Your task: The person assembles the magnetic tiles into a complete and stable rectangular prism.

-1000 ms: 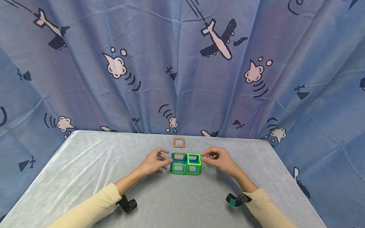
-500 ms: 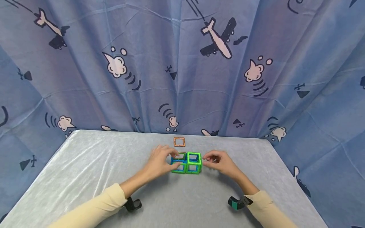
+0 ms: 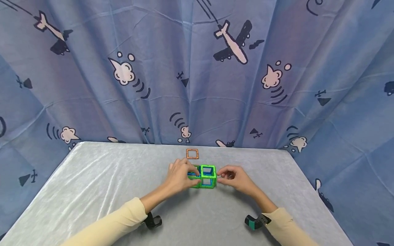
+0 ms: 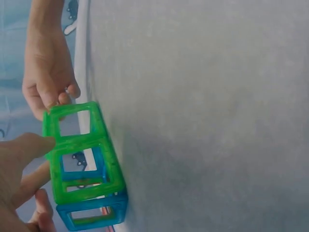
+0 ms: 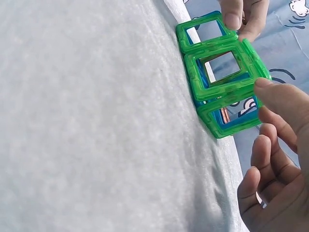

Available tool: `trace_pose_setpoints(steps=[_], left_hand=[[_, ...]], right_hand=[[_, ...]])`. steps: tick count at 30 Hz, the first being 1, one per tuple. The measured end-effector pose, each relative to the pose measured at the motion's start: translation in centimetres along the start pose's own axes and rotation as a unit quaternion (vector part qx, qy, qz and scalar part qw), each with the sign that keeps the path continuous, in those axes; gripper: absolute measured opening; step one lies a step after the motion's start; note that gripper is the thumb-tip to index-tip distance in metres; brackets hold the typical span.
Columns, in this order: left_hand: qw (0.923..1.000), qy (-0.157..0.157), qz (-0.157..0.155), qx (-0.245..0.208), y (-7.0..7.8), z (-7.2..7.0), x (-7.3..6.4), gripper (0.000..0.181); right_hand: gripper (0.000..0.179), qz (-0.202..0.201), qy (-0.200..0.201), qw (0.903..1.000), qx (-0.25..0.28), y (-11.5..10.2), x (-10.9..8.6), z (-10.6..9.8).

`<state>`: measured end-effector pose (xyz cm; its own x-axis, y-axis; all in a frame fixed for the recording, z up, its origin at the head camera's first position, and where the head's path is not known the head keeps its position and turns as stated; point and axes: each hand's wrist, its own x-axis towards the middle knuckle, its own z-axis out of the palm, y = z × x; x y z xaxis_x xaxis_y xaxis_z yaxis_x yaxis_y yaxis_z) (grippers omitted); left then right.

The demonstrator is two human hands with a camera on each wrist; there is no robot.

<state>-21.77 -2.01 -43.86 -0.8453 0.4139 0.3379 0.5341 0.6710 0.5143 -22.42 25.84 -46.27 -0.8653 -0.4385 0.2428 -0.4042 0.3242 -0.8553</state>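
Note:
Two joined cubes of green and blue magnetic tiles (image 3: 208, 177) stand side by side on the table, and the left cube's top is uncovered. My left hand (image 3: 178, 174) reaches over the left cube. In the left wrist view, its thumb lies at the green front top edge near the joint, with the index fingertip hidden behind the frame, as if gripping that edge. My right hand (image 3: 237, 178) is at the right cube's outer side. In the right wrist view, that thumb (image 5: 270, 87) touches the upper green corner, the index fingertip is just beside it, and the other fingers are loosely bent.
A single orange square tile (image 3: 192, 158) lies flat behind the cubes, near the table's back edge. The pale cloth-covered table (image 3: 197, 218) ends at a blue curtain (image 3: 160, 68) printed with aeroplanes. Black bands with cameras (image 3: 153, 222) are on both wrists.
My left hand has moved right, from the left cube's outer side to over its top near the joint. The right hand has shifted slightly and is again at the right cube's side.

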Motion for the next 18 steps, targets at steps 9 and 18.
trace_pose_setpoints(steps=[9,18], left_hand=[[0.9998,0.001,-0.01,-0.02,-0.36,0.84,0.25,0.015],[0.9983,0.002,-0.016,-0.056,-0.6,1.01,0.27,0.012]], right_hand=[[0.016,0.006,-0.004,0.9999,-0.007,0.22,-0.18,0.09],[0.014,-0.001,-0.012,0.9999,-0.006,0.28,-0.19,0.48]])
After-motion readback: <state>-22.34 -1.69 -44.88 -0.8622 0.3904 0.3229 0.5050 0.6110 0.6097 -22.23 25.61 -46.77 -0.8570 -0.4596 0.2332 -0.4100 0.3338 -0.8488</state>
